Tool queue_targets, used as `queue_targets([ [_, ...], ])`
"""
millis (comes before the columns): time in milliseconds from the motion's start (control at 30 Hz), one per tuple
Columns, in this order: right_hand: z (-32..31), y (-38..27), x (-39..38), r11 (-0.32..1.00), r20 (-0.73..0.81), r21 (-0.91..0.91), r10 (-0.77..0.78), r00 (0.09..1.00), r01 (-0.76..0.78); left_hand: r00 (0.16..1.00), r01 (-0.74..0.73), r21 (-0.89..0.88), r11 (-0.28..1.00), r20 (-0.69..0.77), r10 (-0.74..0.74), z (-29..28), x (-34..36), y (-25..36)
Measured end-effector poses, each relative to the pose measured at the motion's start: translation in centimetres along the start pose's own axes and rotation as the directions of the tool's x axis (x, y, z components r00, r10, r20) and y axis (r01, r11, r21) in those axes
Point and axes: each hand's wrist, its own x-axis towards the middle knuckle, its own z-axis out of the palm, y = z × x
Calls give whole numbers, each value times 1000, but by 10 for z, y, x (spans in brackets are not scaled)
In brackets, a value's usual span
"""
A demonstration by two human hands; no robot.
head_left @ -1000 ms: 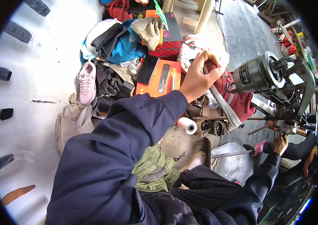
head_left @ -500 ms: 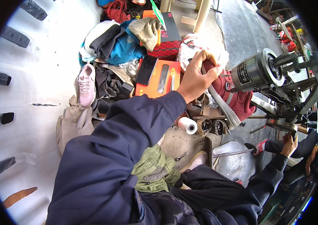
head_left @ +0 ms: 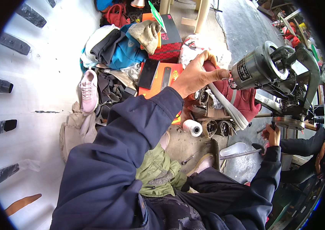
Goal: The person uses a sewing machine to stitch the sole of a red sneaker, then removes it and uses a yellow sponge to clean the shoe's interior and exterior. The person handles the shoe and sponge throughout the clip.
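My left hand (head_left: 197,75) is closed on the toe end of a red shoe (head_left: 246,102) with a pale grey sole, its thumb stretched toward the machine. The shoe lies under the round metal head of a hand-cranked sewing machine (head_left: 249,69), and the needle point is hidden. Lower right, my right hand (head_left: 272,135) is closed round a dark handle at the rim of the machine's handwheel (head_left: 289,123).
A white thread spool (head_left: 192,128) and cardboard tubes (head_left: 209,129) sit below the shoe. Left of it are an orange box (head_left: 155,92), a phone (head_left: 148,74), piled clothes and a pink sneaker (head_left: 88,91). Another person's dark-clothed legs (head_left: 302,147) are at the right.
My right hand has gone from the right side of the handwheel to its left side. My left thumb now reaches closer to the machine head, and the view has shifted slightly.
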Motion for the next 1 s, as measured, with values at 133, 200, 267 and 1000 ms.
queue_targets([
  [133, 12, -10, -9, 998, -7, -15, -55, 998, 55, 997, -38, 130, 991, -56, 46, 3, -2, -2],
  [200, 17, -20, -19, 994, -14, -23, -103, 995, 103, 995, -48, 14, 999, -88, 49, 7, -1, -7],
  [267, 16, -35, -31, 986, -9, -33, -166, 986, 166, 992, -69, -69, 995, -110, 61, 10, 0, -12],
  [1000, 0, -7, -14, 991, 63, -78, -108, 992, 113, 965, -187, 101, 977, -169, 202, 15, 1, -14],
])
